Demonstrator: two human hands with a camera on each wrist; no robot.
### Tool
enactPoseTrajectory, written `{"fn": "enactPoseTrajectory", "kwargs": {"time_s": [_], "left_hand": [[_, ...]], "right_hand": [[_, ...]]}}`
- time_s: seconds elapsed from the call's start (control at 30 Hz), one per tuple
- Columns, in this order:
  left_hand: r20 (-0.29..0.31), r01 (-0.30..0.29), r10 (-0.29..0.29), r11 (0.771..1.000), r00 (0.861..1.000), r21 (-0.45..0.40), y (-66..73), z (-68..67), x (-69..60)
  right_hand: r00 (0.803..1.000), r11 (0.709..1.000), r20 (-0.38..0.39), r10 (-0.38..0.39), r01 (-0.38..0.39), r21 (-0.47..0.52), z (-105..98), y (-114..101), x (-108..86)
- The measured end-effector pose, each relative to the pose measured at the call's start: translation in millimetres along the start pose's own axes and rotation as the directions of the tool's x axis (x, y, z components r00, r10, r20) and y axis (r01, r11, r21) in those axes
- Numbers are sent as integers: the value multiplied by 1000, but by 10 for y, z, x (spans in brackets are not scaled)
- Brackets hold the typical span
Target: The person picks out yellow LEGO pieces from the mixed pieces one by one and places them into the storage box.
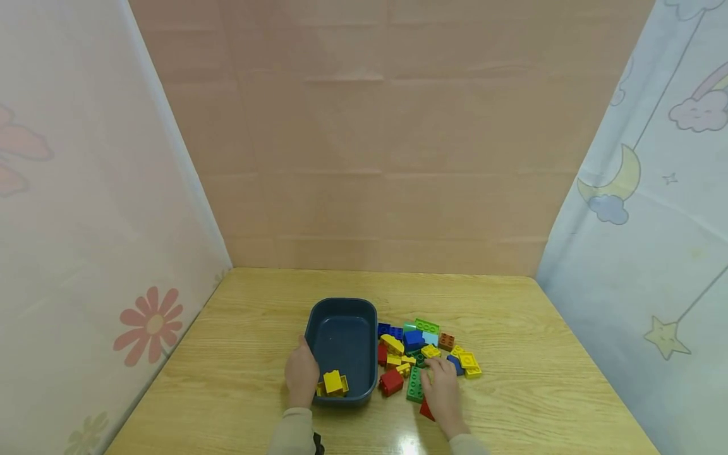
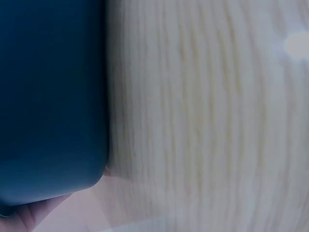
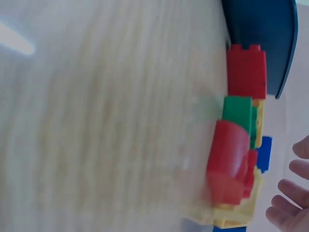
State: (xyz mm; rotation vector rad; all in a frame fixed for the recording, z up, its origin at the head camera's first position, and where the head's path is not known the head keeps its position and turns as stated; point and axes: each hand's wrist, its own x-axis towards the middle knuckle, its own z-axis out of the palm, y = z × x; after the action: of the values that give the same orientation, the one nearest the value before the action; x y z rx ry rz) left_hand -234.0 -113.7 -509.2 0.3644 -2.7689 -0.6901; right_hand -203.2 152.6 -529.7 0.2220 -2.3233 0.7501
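A dark blue plastic bin (image 1: 347, 341) stands on the table, with a few yellow toy bricks (image 1: 333, 383) in its near left corner. My left hand (image 1: 302, 374) grips the bin's left side near the rim; the bin's wall (image 2: 53, 96) hides most of its fingers in the left wrist view. Over the near right part of a brick pile is my right hand (image 1: 443, 395), fingers apart and holding nothing. Beside it lie a long green brick (image 1: 415, 384) and a red brick (image 1: 427, 409), the latter partly hidden under the hand. A red rounded brick (image 3: 229, 162) shows in the right wrist view.
Right of the bin the pile spreads out: a red block (image 1: 391, 382), a yellow arched brick (image 1: 392, 344), a blue brick (image 1: 414, 340), a brown brick (image 1: 446, 341) and yellow bricks (image 1: 468, 361). A tan backdrop (image 1: 387, 158) rises behind the wooden table (image 1: 523, 392).
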Motion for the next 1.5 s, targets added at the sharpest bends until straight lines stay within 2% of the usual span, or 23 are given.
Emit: {"fn": "enactPoseTrajectory", "kwargs": {"time_s": [0.1, 0.23, 0.47, 0.73, 0.83, 1.1, 1.37, 1.5], "left_hand": [[-1, -11, 11, 1000, 1000, 1, 5, -9, -8], [3, -14, 14, 1000, 1000, 0, 5, -13, -9], [-5, -14, 14, 1000, 1000, -2, -16, 9, -2], [-9, -9, 9, 1000, 1000, -1, -31, 30, 0], [-7, -9, 9, 1000, 1000, 5, -30, 28, 0], [-16, -7, 7, 1000, 1000, 0, -16, 23, 4], [-19, -18, 18, 1000, 1000, 14, -19, 27, 3], [-8, -9, 9, 1000, 1000, 16, -25, 30, 8]], "right_hand": [[997, 997, 37, 72, -71, -26, -31, 44, -15], [980, 986, 113, 164, -159, -55, -76, 65, -21], [958, 969, 176, 229, -206, -136, -130, 112, -16], [892, 936, 300, 338, -284, -210, -151, 151, 8], [873, 928, 327, 362, -304, -215, -156, 162, 17], [858, 929, 359, 367, -322, -181, -183, 132, 28], [865, 936, 359, 352, -329, -125, -171, 164, 43], [855, 943, 400, 330, -320, -95, -202, 143, 66]]}}
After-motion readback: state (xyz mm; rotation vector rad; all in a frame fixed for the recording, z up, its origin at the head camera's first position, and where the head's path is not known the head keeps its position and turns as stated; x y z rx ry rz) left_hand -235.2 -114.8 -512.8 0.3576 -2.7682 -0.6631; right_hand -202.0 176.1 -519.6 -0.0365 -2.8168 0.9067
